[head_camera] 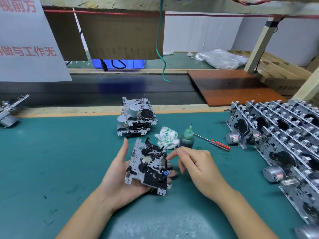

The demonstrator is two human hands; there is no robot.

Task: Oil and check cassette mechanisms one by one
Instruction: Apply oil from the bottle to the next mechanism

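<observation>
A cassette mechanism (148, 163) of perforated matt grey metal with black plastic parts; shiny metal motor cans on the stacked mechanisms (136, 116); a matt teal worktop (60, 152), scuffed; crumpled white cloth (166, 138); a translucent green plastic oil bottle (186, 138).

the mat (69, 161) is teal green. the held cassette mechanism (148, 166) is silver metal with black parts and one small blue piece. the oil bottle (186, 139) is dark green, the rag (166, 138) white with green blotches, the screwdriver (220, 145) handle red.
</observation>
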